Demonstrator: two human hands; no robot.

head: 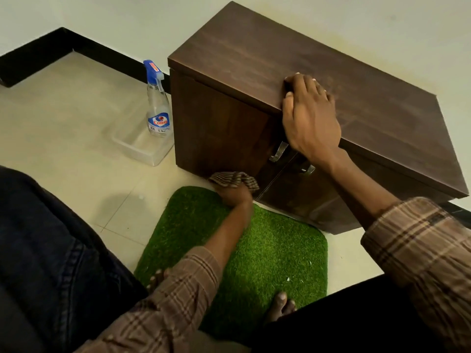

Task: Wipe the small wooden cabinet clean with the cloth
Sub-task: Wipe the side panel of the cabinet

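A small dark wooden cabinet with two doors and metal handles stands against the wall. My left hand is low at the bottom of the left door, closed on a checked brown cloth pressed against the door's lower edge. My right hand rests over the front edge of the cabinet top, fingers spread on the top surface and thumb down the front. The right door handle is partly hidden behind my right wrist.
A clear spray bottle with a blue trigger stands in a clear plastic tray left of the cabinet. A green grass mat lies in front, with my bare toes on it. My dark trouser legs fill the lower corners. Beige floor tiles.
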